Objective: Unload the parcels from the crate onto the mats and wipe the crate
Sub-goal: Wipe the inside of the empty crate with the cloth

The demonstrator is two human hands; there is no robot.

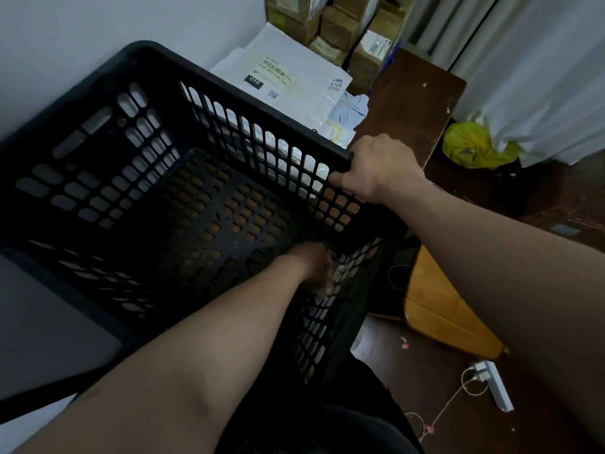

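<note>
Here, the right hand (376, 172) curls its fingers over the crate (203, 73) rim. Below those fingers, inside, the left hand (314, 262) clutches a cloth (331, 280) against the wall.

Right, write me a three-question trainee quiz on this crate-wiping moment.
1. True or false: the white parcels lie inside the black crate.
2. The right hand grips the crate's: A) floor B) rim C) nothing.
3. Fill in: the left hand holds a crumpled ____ against the crate's inner corner.

Key: 1 false, they lie beyond it; 2 B; 3 cloth.
</note>
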